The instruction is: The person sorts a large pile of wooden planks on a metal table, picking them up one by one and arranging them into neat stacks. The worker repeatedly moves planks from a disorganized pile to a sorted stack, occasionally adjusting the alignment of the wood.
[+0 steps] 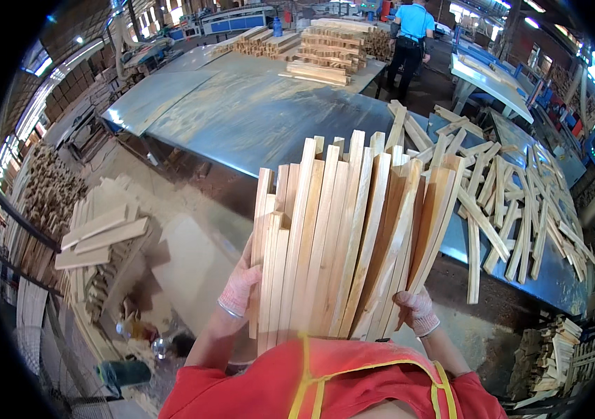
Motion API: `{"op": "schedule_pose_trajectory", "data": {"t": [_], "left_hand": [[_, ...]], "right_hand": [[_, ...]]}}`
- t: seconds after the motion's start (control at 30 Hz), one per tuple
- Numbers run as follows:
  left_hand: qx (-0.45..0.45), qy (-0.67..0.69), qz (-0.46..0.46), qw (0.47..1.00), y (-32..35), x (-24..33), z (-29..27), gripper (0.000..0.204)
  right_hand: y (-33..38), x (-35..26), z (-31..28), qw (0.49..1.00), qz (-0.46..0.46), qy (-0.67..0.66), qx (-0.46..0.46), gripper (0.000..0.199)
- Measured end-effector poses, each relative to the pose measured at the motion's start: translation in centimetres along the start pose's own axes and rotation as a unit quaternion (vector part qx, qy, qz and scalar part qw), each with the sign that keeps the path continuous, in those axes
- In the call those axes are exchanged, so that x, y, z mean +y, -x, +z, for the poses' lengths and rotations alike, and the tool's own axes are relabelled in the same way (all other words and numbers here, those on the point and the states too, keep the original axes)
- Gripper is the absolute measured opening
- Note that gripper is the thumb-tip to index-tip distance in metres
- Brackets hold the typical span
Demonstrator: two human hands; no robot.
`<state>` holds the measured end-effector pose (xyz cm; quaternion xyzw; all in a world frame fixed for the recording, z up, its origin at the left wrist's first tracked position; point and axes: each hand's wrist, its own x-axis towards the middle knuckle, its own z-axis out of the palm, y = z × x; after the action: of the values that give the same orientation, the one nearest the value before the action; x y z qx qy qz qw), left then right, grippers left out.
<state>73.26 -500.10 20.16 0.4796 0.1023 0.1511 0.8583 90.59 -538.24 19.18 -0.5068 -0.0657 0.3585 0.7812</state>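
Note:
A thick bundle of pale wooden strips (325, 244) stands roughly upright against my front, its upper ends uneven and fanned slightly apart at the right. My left hand (241, 283), in a pale knitted glove, presses on the left side of the bundle. Gloved the same way, my right hand (417, 311) closes around the lower right side, with the thumb towards me. Between them the strips are squeezed together, and their lower ends are hidden by my red clothing with its yellow-edged apron. Some of my left fingers are out of sight behind the wood.
Ahead is a wide metal table (220, 119) with stacked strips (329, 49) at its far end. Loose strips (510, 202) lie jumbled on the metal surface to the right. More boards (105, 230) are piled at the left. A person in a blue shirt (412, 21) stands beyond the table.

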Motion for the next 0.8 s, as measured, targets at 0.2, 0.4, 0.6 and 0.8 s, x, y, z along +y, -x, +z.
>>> {"op": "schedule_pose_trajectory", "data": {"t": [0.2, 0.4, 0.6, 0.8], "left_hand": [[0.022, -0.03, 0.023, 0.999, -14.0, 0.5, 0.2, 0.102], [0.098, -0.037, -0.035, 0.994, -24.1, 1.8, -0.9, 0.102], [0.093, 0.016, -0.064, 0.993, -36.5, 1.6, -3.8, 0.106], [0.072, 0.01, -0.165, 0.984, -53.3, -1.5, -12.0, 0.089]], "right_hand": [[-14.8, -3.6, -3.9, 1.0, -0.012, -0.003, -0.015, 0.068], [-27.3, -7.1, -5.8, 0.999, 0.003, -0.002, -0.052, 0.06], [-39.6, -9.5, -5.4, 0.996, 0.085, 0.013, 0.002, 0.055], [-53.9, -7.6, -7.4, 0.992, 0.111, 0.022, 0.054, 0.055]]}}
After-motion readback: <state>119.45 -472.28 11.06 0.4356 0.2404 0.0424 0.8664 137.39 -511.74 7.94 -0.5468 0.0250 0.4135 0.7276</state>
